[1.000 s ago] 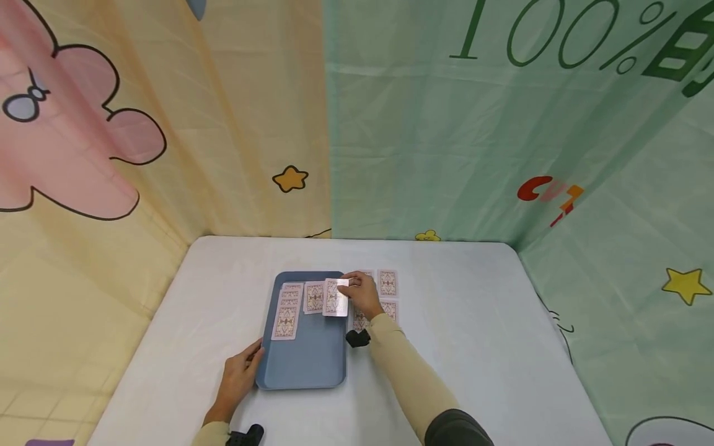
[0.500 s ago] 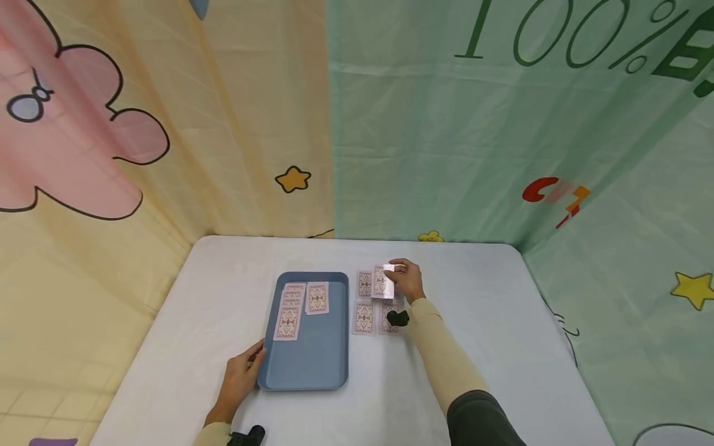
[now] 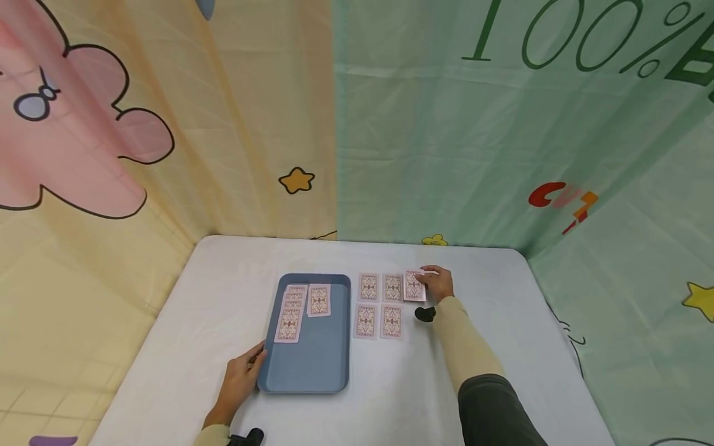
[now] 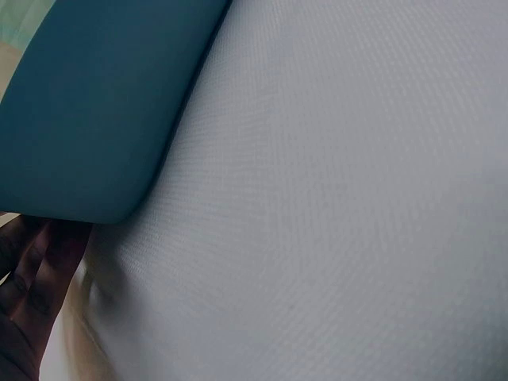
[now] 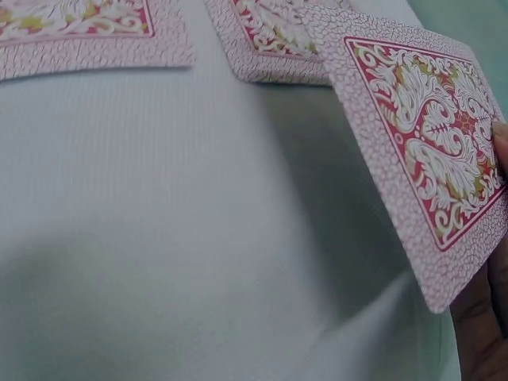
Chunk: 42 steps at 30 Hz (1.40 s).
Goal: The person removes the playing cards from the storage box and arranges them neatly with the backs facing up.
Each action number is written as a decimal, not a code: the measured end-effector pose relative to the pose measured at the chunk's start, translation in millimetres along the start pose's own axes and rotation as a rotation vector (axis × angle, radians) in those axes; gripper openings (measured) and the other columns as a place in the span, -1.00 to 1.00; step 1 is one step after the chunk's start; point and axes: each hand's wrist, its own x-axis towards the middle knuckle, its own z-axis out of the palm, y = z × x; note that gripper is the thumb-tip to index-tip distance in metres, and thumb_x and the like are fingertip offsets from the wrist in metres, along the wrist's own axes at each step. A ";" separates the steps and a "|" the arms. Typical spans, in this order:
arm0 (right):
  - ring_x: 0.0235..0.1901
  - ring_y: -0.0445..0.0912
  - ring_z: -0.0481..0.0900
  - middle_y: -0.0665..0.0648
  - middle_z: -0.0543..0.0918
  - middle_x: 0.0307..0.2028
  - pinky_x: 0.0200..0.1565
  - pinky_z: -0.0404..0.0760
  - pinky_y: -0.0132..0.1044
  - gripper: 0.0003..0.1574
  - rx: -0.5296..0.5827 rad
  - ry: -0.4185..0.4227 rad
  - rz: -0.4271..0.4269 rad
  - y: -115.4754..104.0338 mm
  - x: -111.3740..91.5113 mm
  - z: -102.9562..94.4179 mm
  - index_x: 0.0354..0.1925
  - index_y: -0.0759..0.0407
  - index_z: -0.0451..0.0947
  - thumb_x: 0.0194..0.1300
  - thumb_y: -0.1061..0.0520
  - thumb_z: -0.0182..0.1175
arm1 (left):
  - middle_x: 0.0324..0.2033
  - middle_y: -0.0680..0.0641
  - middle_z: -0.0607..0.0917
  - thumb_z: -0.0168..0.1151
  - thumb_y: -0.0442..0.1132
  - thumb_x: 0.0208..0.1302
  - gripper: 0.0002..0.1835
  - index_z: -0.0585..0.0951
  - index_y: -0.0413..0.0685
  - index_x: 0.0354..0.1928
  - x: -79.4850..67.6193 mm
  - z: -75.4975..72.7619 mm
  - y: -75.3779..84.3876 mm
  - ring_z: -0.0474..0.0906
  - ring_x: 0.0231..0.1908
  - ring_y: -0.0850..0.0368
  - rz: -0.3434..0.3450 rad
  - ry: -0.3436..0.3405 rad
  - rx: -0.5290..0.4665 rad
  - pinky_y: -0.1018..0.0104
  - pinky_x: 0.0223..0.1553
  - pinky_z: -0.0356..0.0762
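Observation:
In the head view my right hand (image 3: 438, 283) pinches a playing card (image 3: 413, 286) at its right edge, patterned back up. It is at the right end of the far row of cards. The right wrist view shows this card (image 5: 432, 135) tilted, raised above the white cloth. My left hand (image 3: 238, 380) touches the left side of the blue tray (image 3: 304, 368) with its fingertips. The left wrist view has those fingers (image 4: 49, 290) reaching up to the tray's edge, their tips hidden by it.
More cards lie back up on the table (image 3: 401, 384) right of the tray: two in the far row (image 3: 369, 287), two in the near row (image 3: 365, 321). The tray holds an overlapping column of cards (image 3: 289, 323) and a separate card (image 3: 319, 300). Patterned curtains (image 3: 435, 155) surround the table.
My right hand has moved right with the card, from over the tray, across the far row, to that row's right end. My left hand stays at the tray.

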 end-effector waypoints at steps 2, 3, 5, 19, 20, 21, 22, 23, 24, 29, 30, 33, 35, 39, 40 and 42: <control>-0.20 -0.05 0.59 0.25 0.67 -0.10 -0.22 0.53 -0.31 -0.59 -0.013 0.005 0.022 5.6 2.1 -2.1 0.06 0.25 0.55 0.24 0.21 0.31 | -0.08 -0.32 0.68 0.09 -0.27 0.42 -0.60 0.50 -0.38 0.18 0.1 -0.9 0.0 0.67 -0.20 -0.08 0.000 -0.002 0.006 0.13 -0.21 0.60; -0.20 -0.05 0.60 0.25 0.66 -0.10 -0.24 0.54 -0.32 -0.59 -0.023 0.010 0.030 7.8 2.7 -2.9 0.06 0.24 0.55 0.24 0.20 0.32 | -0.10 -0.32 0.68 0.10 -0.27 0.42 -0.61 0.51 -0.39 0.18 -0.1 -1.3 0.0 0.67 -0.21 -0.06 -0.001 -0.003 0.008 0.15 -0.23 0.60; -0.20 -0.04 0.60 0.27 0.66 -0.08 -0.27 0.54 -0.32 -0.59 -0.046 0.018 0.032 10.7 3.2 -4.2 0.06 0.25 0.56 0.23 0.20 0.32 | -0.11 -0.31 0.69 0.10 -0.27 0.42 -0.61 0.51 -0.39 0.17 -0.6 -2.0 0.2 0.67 -0.23 -0.05 -0.001 -0.003 0.007 0.17 -0.25 0.61; -0.20 0.03 0.54 0.26 0.60 -0.16 -0.20 0.53 -0.19 -0.63 -0.212 0.132 -0.044 12.9 5.8 -2.7 0.01 0.29 0.59 0.20 0.28 0.32 | -0.08 -0.33 0.68 0.10 -0.28 0.42 -0.61 0.50 -0.41 0.17 0.6 -1.3 3.0 0.68 -0.22 -0.06 0.019 0.006 -0.009 0.24 -0.26 0.61; -0.20 0.03 0.53 0.26 0.59 -0.17 -0.19 0.53 -0.19 -0.63 -0.234 0.136 -0.050 13.8 6.5 -2.2 0.01 0.29 0.60 0.21 0.27 0.32 | -0.09 -0.32 0.68 0.10 -0.28 0.42 -0.61 0.50 -0.41 0.17 0.4 -1.5 3.3 0.67 -0.23 -0.05 0.019 0.007 -0.007 0.24 -0.26 0.61; -0.20 0.03 0.51 0.25 0.58 -0.17 -0.18 0.52 -0.18 -0.64 -0.252 0.140 -0.053 14.7 7.0 -1.8 0.00 0.29 0.60 0.21 0.26 0.31 | -0.09 -0.32 0.68 0.10 -0.28 0.42 -0.61 0.50 -0.41 0.17 0.0 -1.7 3.6 0.67 -0.23 -0.05 0.018 0.005 -0.006 0.23 -0.26 0.61; -0.20 0.03 0.50 0.25 0.58 -0.17 -0.17 0.51 -0.17 -0.64 -0.269 0.143 -0.057 15.9 7.4 -1.5 0.00 0.29 0.60 0.22 0.25 0.31 | -0.09 -0.32 0.68 0.10 -0.28 0.42 -0.61 0.50 -0.41 0.17 -0.5 -2.0 4.1 0.66 -0.23 -0.04 0.014 0.003 -0.002 0.23 -0.26 0.61; -0.19 0.03 0.48 0.25 0.57 -0.17 -0.16 0.51 -0.17 -0.64 -0.274 0.143 -0.053 16.9 7.6 -1.4 0.01 0.29 0.59 0.23 0.25 0.31 | -0.09 -0.32 0.68 0.10 -0.28 0.42 -0.61 0.50 -0.41 0.17 -0.8 -2.1 4.2 0.66 -0.23 -0.04 0.009 0.000 0.002 0.22 -0.26 0.61; -0.18 0.03 0.47 0.24 0.56 -0.16 -0.14 0.50 -0.16 -0.63 -0.278 0.142 -0.048 17.8 7.5 -1.3 0.02 0.28 0.59 0.23 0.24 0.31 | -0.09 -0.32 0.68 0.10 -0.27 0.42 -0.61 0.50 -0.41 0.17 -1.1 -2.4 4.6 0.66 -0.23 -0.04 0.006 -0.002 0.004 0.21 -0.25 0.61; -0.12 0.06 0.45 0.26 0.55 -0.11 -0.03 0.48 -0.08 -0.61 -0.242 0.137 -0.042 20.5 3.9 -2.5 0.05 0.31 0.56 0.25 0.23 0.29 | -0.10 -0.33 0.68 0.10 -0.28 0.42 -0.61 0.50 -0.41 0.17 -2.1 -1.5 4.8 0.67 -0.25 -0.02 -0.002 0.000 -0.006 0.22 -0.26 0.61; -0.10 0.06 0.45 0.25 0.55 -0.10 -0.01 0.47 -0.06 -0.61 -0.234 0.140 -0.046 20.8 2.9 -2.9 0.05 0.30 0.56 0.25 0.22 0.29 | -0.10 -0.33 0.68 0.10 -0.28 0.42 -0.61 0.50 -0.42 0.17 -2.2 -0.9 4.6 0.66 -0.26 -0.02 0.001 0.000 -0.011 0.23 -0.27 0.61; -0.08 0.06 0.44 0.24 0.54 -0.08 0.04 0.45 -0.04 -0.61 -0.209 0.154 -0.058 20.7 -0.5 -3.0 0.05 0.28 0.56 0.27 0.19 0.28 | -0.10 -0.33 0.68 0.10 -0.29 0.41 -0.61 0.50 -0.42 0.17 -2.3 0.8 4.6 0.66 -0.27 0.00 0.000 -0.003 -0.022 0.28 -0.29 0.60; -0.07 0.06 0.43 0.24 0.53 -0.07 0.04 0.45 -0.04 -0.62 -0.195 0.159 -0.079 18.7 -4.0 -1.3 0.05 0.28 0.56 0.28 0.18 0.27 | -0.10 -0.33 0.68 0.10 -0.29 0.42 -0.61 0.50 -0.41 0.17 -2.1 1.7 4.6 0.65 -0.27 0.01 -0.005 -0.005 -0.030 0.29 -0.29 0.60; -0.11 0.08 0.42 0.27 0.51 -0.08 -0.04 0.46 -0.06 -0.62 -0.169 0.149 -0.153 11.5 -14.3 7.8 0.04 0.31 0.57 0.28 0.19 0.27 | -0.08 -0.32 0.68 0.09 -0.29 0.42 -0.62 0.51 -0.39 0.17 -1.3 1.9 3.9 0.66 -0.24 0.00 -0.012 0.004 -0.025 0.27 -0.26 0.60; -0.12 0.09 0.42 0.28 0.51 -0.09 -0.07 0.46 -0.07 -0.62 -0.168 0.144 -0.181 9.0 -17.3 11.1 0.03 0.32 0.57 0.27 0.19 0.27 | -0.09 -0.32 0.68 0.09 -0.29 0.42 -0.62 0.51 -0.40 0.17 -1.1 1.7 3.5 0.66 -0.25 0.00 -0.009 0.008 -0.027 0.26 -0.27 0.60; -0.14 0.09 0.44 0.29 0.52 -0.10 -0.10 0.46 -0.10 -0.62 -0.173 0.142 -0.228 4.2 -23.3 18.8 0.02 0.33 0.58 0.25 0.20 0.29 | -0.10 -0.32 0.68 0.10 -0.30 0.41 -0.62 0.51 -0.41 0.16 -0.8 1.4 2.6 0.65 -0.26 0.01 -0.003 0.014 -0.021 0.27 -0.28 0.60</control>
